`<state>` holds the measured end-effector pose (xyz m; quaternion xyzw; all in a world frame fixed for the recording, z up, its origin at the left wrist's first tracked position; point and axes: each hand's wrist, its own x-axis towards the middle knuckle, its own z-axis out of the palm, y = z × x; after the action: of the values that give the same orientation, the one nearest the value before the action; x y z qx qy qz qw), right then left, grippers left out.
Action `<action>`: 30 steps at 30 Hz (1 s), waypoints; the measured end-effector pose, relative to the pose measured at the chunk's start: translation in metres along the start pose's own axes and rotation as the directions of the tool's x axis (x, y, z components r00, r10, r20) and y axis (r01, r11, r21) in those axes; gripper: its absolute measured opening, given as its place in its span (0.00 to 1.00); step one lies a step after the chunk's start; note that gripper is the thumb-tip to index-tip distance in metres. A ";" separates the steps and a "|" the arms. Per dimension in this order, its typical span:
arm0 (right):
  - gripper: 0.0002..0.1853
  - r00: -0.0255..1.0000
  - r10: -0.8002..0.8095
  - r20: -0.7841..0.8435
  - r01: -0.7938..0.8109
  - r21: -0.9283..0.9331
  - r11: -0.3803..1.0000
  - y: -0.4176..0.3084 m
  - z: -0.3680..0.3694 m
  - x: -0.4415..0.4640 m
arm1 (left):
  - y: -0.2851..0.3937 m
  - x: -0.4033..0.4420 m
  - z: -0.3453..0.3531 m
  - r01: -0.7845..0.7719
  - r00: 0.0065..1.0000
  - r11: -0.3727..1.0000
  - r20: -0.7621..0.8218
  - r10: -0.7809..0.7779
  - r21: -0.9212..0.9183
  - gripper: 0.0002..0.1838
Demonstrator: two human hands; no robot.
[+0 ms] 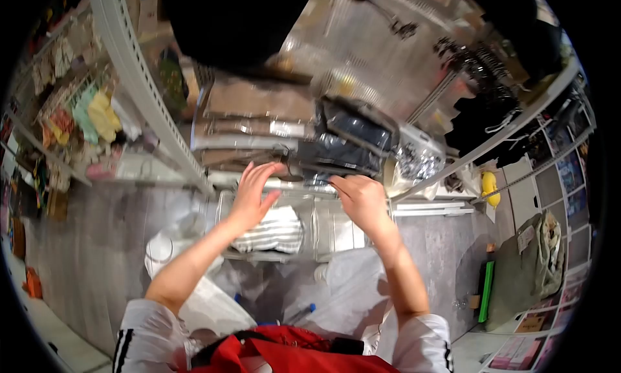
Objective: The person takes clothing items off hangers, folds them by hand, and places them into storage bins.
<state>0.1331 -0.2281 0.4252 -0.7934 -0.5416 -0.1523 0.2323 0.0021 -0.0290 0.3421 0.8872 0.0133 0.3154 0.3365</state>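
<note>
Flat brown packages (259, 100) in clear plastic lie stacked on a shelf in front of me. To their right is a pile of dark packages (343, 154), also in shiny plastic. My left hand (254, 193) is at the front edge of the brown stack, its fingers apart and nothing in its grip. My right hand (363, 197) has its fingers pressed together at the front edge of the dark pile, pinching the lowest dark package (317, 178). Below the hands, a clear bin holds a grey-and-white striped cloth (275, 232).
A white slotted upright (145, 95) rises on the left, and another frame post (491, 137) slants on the right. Black garments (239, 24) hang overhead. Silvery packages (419, 156) sit right of the dark pile. A green-grey bag (530, 263) stands at right.
</note>
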 end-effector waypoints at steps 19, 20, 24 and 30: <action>0.13 0.680 0.516 0.521 -0.363 0.850 -0.381 0.058 0.108 0.024 | -0.072 0.023 -0.040 0.639 0.767 0.752 0.204 -0.608 -0.163 0.19; 0.13 0.680 0.502 0.535 -0.342 0.836 -0.429 0.062 0.112 0.024 | -0.072 0.024 -0.040 0.648 0.759 0.745 0.212 -0.615 -0.159 0.19; 0.12 0.761 0.411 0.503 -0.327 0.843 -0.427 0.064 0.119 0.029 | -0.074 0.024 -0.039 0.663 0.745 0.735 0.226 -0.628 -0.142 0.19; 0.09 0.763 0.418 0.494 -0.504 0.858 -0.095 0.047 0.107 0.040 | -0.077 0.023 -0.042 0.640 0.758 0.765 0.227 -0.612 -0.075 0.19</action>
<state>0.1906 -0.1541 0.3452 -0.5714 -0.1992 0.3587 0.7107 0.0112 0.0605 0.3324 0.8296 0.2542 0.0990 0.4872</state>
